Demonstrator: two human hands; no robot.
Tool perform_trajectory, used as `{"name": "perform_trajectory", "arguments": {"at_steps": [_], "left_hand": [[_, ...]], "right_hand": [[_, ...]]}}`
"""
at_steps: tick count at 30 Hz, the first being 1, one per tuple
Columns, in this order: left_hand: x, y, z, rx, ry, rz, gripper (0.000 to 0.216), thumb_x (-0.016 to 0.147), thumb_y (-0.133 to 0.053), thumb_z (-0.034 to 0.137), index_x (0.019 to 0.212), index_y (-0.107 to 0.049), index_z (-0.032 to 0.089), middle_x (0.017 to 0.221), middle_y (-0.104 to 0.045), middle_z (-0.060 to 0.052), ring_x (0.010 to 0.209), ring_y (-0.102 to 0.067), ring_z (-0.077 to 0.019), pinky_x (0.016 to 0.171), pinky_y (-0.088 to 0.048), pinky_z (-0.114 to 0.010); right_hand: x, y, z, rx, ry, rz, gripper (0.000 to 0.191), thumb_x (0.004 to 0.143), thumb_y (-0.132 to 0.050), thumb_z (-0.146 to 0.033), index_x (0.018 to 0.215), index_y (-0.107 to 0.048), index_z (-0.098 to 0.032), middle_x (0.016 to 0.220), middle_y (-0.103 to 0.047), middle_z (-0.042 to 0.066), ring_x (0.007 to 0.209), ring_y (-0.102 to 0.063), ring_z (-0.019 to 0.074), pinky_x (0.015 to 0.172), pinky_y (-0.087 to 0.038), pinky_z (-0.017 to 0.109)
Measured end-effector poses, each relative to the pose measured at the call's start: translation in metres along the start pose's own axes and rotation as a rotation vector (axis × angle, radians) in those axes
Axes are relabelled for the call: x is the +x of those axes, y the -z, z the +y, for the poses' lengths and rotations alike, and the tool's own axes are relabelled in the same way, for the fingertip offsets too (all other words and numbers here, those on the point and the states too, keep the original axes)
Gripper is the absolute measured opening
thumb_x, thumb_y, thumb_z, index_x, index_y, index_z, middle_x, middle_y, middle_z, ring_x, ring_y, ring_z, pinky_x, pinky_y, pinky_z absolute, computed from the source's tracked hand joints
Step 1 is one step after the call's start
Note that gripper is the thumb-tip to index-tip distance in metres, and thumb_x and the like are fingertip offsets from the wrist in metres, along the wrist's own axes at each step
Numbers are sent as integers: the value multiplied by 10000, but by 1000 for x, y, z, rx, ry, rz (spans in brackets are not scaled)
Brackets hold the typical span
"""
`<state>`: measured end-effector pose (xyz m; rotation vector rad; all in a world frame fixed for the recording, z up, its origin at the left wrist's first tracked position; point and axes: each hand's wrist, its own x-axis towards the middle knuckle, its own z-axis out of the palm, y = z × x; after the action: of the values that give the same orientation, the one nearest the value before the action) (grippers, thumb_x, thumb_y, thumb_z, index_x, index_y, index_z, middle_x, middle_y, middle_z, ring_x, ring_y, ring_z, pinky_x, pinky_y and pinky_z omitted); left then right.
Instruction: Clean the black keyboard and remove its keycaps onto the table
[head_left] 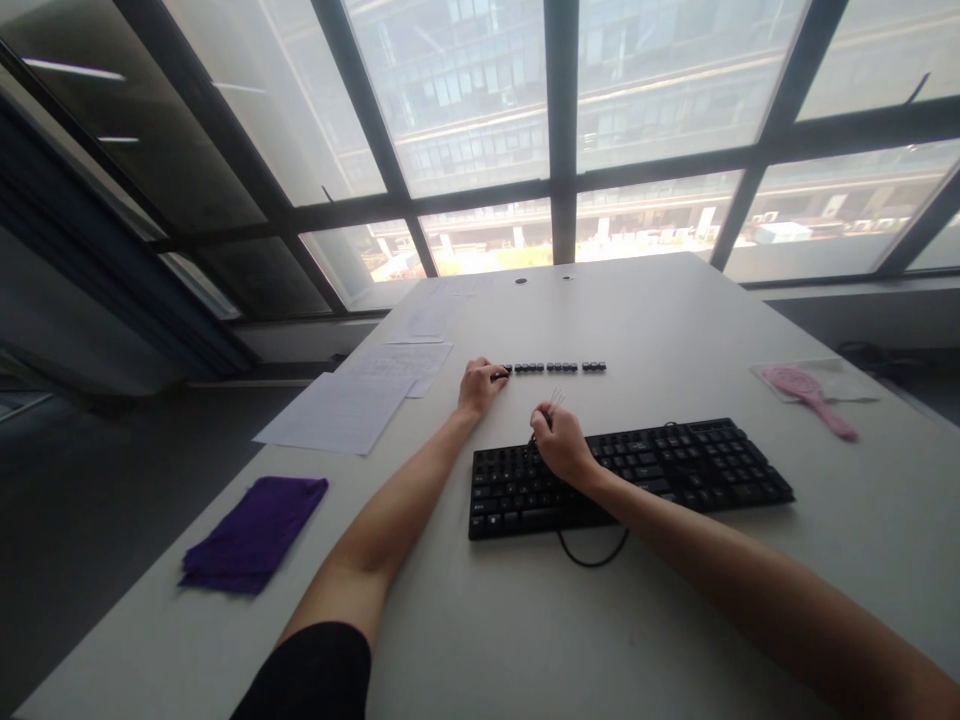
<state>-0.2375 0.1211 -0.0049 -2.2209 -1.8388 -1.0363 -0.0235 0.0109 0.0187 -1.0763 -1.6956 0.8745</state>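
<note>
A row of small black keycaps (pixel 562 368), set out in groups, lies on the white table. At the row's left end my left hand (pixel 478 386) is closed, its thumb and fingertips on a black keycap (pixel 499 377). A black keyboard (pixel 690 465) lies nearer to me, some dark gaps showing along its top row. Over its upper left part is my right hand (pixel 559 443), fingers wrapped round a tool with thin wire prongs (pixel 556 397) pointing away from me, which looks like a wire keycap puller. Its handle is mostly hidden in the fist.
Printed sheets (pixel 341 408) lie along the left side of the table (pixel 442 620), with a folded purple cloth (pixel 259 530) nearer. A pink hairbrush (pixel 806 395) on a clear plastic bag rests at the right. The keyboard's cable (pixel 596 565) loops out at its front edge.
</note>
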Motion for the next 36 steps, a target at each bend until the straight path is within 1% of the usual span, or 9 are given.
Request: {"name": "perform_trajectory", "arguments": {"at_steps": [15,19,21,23,25,27,29,32,36], "left_hand": [[-1,7,8,26,20,18,216,786,-753,191,1001,-740,211,873,-626,-69,923,-554,-251,886,-483,-379],[-3,21,28,-32,0,38,167,840,-698,218,1000,-736,190,864,-654,-64,896,-590,-230,885,-484,-359],[-8,31,47,-110,-25,10,147,894,-618,213,978,-737,186,871,-683,-56,841,-614,-199,855,-491,-330],[-20,44,69,-195,-59,-81,177,915,-569,199,966,-738,185,885,-711,-45,771,-622,-170,790,-500,-299],[-38,57,91,-249,-111,-240,168,902,-582,207,944,-743,189,852,-723,-31,720,-622,-159,729,-500,-282],[-60,68,107,-265,-141,-336,178,906,-571,214,918,-748,202,835,-722,-30,737,-628,-165,728,-499,-286],[-83,74,118,-271,-115,-344,197,906,-553,194,923,-748,211,844,-709,-47,758,-631,-175,739,-507,-303],[-111,75,124,-300,-108,-293,252,898,-532,144,1019,-728,245,963,-696,-74,912,-634,-209,857,-513,-347],[-124,71,124,-288,-115,-248,273,885,-532,115,1067,-691,243,1021,-684,-76,1001,-609,-232,934,-501,-384]], "right_hand": [[2,-1,3,147,-63,44,227,872,-436,-321,705,-536,-206,527,-531,-23,503,-502,141,528,-370,237],[3,3,-1,314,-98,111,244,892,-405,-356,726,-507,-210,524,-507,-35,471,-480,129,486,-363,225],[4,8,-4,301,-93,100,245,898,-404,-356,728,-503,-210,526,-504,-36,474,-481,128,490,-359,225],[5,12,-5,189,-56,55,234,894,-421,-332,720,-515,-207,530,-512,-32,494,-490,132,518,-357,230],[6,17,-5,55,-10,17,225,887,-430,-297,710,-533,-202,550,-532,-21,534,-509,140,559,-358,239],[5,19,-5,-39,17,-1,230,886,-422,-266,701,-540,-200,582,-555,-8,582,-530,149,601,-361,247],[4,19,-4,-97,25,-25,236,887,-413,-245,694,-541,-200,605,-568,1,615,-542,156,627,-360,251],[2,16,-2,-158,20,-67,234,892,-413,-230,707,-553,-199,618,-577,8,627,-545,161,635,-353,251],[3,14,0,-227,9,-86,239,896,-417,-222,721,-578,-194,644,-603,30,650,-553,170,645,-349,255]]}}
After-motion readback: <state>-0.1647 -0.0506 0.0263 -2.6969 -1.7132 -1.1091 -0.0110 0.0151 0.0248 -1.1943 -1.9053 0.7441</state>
